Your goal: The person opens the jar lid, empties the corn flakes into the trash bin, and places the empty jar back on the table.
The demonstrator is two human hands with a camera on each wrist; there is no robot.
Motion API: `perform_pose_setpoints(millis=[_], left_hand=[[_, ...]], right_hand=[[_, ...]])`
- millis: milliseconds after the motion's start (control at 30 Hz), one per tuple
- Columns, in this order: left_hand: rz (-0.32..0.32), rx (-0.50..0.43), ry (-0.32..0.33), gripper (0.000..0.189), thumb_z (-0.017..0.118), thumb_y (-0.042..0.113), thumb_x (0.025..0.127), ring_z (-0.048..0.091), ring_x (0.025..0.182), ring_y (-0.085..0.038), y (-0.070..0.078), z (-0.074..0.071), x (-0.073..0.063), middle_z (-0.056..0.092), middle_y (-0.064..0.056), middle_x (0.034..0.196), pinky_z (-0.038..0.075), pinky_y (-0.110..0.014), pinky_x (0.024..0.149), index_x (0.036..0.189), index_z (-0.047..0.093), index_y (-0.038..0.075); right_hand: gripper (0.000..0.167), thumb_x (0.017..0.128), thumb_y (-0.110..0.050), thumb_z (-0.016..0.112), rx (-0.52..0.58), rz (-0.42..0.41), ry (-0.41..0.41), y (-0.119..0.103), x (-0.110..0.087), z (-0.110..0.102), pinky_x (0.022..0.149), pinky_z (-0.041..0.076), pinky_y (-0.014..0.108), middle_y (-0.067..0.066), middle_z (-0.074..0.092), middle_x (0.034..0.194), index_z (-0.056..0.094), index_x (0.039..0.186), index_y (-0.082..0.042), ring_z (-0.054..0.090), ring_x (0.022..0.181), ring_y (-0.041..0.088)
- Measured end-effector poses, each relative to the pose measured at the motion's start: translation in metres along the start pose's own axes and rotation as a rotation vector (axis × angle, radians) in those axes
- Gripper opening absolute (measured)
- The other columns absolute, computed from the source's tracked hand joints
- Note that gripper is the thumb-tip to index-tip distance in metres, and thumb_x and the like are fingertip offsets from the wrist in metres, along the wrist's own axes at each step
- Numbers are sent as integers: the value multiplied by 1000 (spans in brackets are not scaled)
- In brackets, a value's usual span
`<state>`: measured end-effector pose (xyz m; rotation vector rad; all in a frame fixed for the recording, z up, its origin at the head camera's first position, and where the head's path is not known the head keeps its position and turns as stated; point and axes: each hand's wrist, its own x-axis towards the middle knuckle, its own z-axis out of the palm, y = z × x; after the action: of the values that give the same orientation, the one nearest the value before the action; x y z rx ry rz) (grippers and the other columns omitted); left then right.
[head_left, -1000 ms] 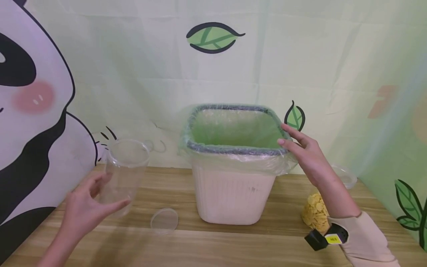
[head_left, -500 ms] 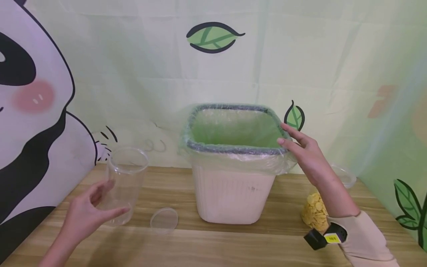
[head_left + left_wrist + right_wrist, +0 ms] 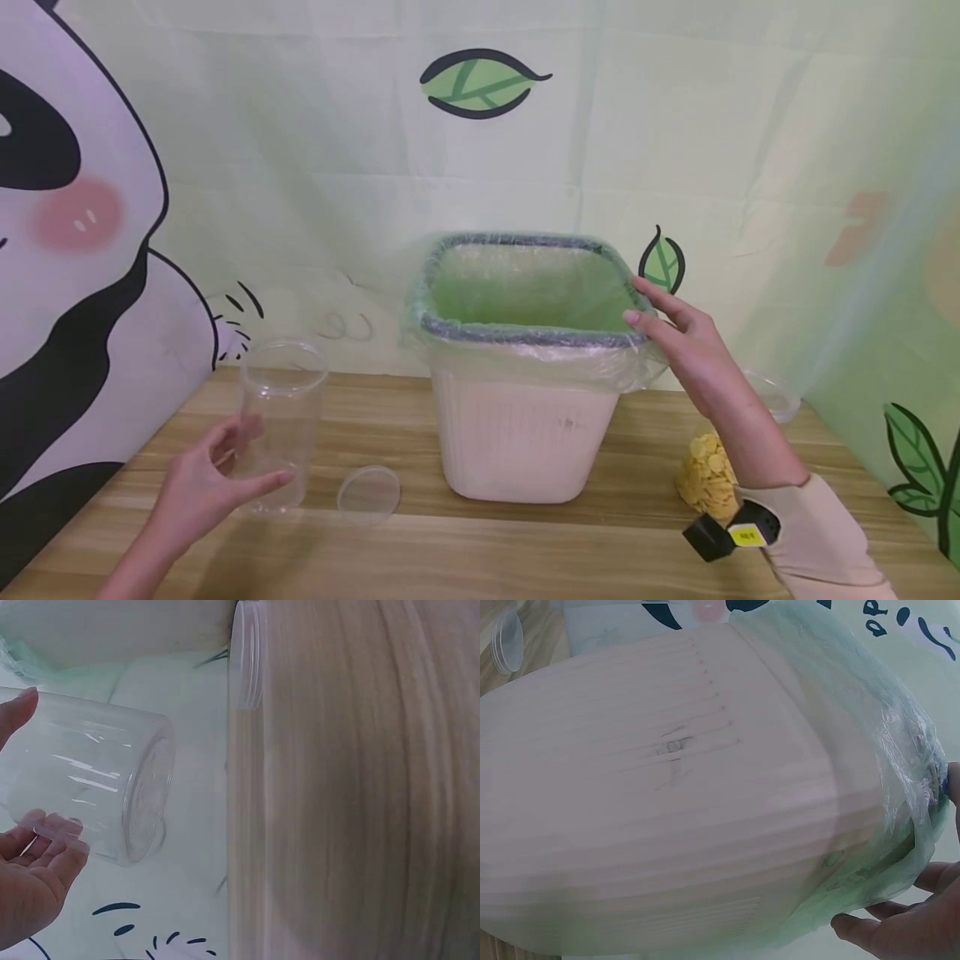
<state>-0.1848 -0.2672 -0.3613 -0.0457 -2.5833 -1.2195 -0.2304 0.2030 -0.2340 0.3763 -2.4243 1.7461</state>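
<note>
My left hand (image 3: 202, 483) grips a clear plastic jar (image 3: 288, 417) from its left side, thumb in front and fingers behind. The jar has no lid on and stands upright; in the left wrist view its round base (image 3: 150, 799) shows above the wooden surface. At the centre stands a pale pink trash can (image 3: 525, 433) lined with a thin green bag (image 3: 487, 292). My right hand (image 3: 697, 350) holds the can's right rim, with thumb and index fingertip at the rim. Several fingers (image 3: 855, 930) show beside the bag's outer edge in the right wrist view.
A clear round lid (image 3: 369, 494) lies on the wooden table (image 3: 420, 554) between jar and can. At right, partly behind my forearm, are yellow flakes (image 3: 707, 475) below a clear round rim (image 3: 776, 396). A panda-and-leaf backdrop (image 3: 360, 167) closes off the back.
My left hand has lowered the jar slightly and shifted a little to the right. The right hand stays at the can's rim.
</note>
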Motion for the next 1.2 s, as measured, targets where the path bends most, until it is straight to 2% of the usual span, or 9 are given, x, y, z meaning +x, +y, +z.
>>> perform_pose_setpoints(millis=[67,167,300,467,533,600,733,800,1200], left_hand=[[-1,-7,-12,77,81,30,66,44,118,-40,-2,1,0,51,-22,126,38,-41,92,125,43,-2],[6,-7,-17,75,80,29,67,45,117,-38,-5,3,1,51,-21,126,43,-23,90,124,44,-2],[26,6,-20,75,80,28,67,48,115,-36,-9,8,0,52,-23,125,35,-1,79,124,44,-4],[47,-48,-52,74,80,22,68,45,107,8,-13,13,1,51,-25,125,32,1,81,125,42,-7],[48,-76,-72,73,80,20,69,40,104,16,-14,15,1,50,-26,126,32,0,83,125,42,-8],[39,-83,-95,73,79,20,70,44,108,8,-14,15,1,49,-26,127,32,0,83,126,41,-8],[19,-62,-121,75,79,23,70,45,119,-28,-15,15,2,48,-26,128,32,-1,83,127,41,-7],[15,-57,-132,75,79,23,70,42,120,-39,-16,15,2,47,-27,128,37,-9,88,126,40,-8],[-30,-42,-181,77,77,26,71,39,121,-44,-21,17,7,43,-30,130,34,-44,96,127,37,-8]], right_hand=[[64,91,-34,53,0,1,1,0,0,0,107,11,54,10,9,152,25,144,-14,4,138,26],[64,91,-34,53,-4,0,1,0,0,0,107,11,54,10,10,152,25,144,-13,4,138,27],[64,91,-34,53,-9,-2,2,1,0,0,108,11,54,10,10,152,25,144,-13,4,138,27],[64,91,-34,53,-6,1,3,1,0,0,108,11,53,10,10,152,25,144,-14,4,138,27],[64,91,-34,53,-5,1,3,0,0,0,108,11,54,10,10,152,25,144,-14,4,138,27],[64,91,-34,53,-6,1,2,0,0,0,107,11,54,10,9,152,25,144,-14,4,138,27],[63,91,-34,53,-4,-1,-1,0,-1,0,107,11,54,10,9,152,25,144,-14,4,138,27],[63,91,-33,53,-2,-3,-2,0,-1,0,107,11,54,9,10,152,26,144,-14,4,138,26],[63,91,-33,53,3,-3,0,0,-1,0,107,11,54,9,10,152,26,144,-14,4,138,26]])
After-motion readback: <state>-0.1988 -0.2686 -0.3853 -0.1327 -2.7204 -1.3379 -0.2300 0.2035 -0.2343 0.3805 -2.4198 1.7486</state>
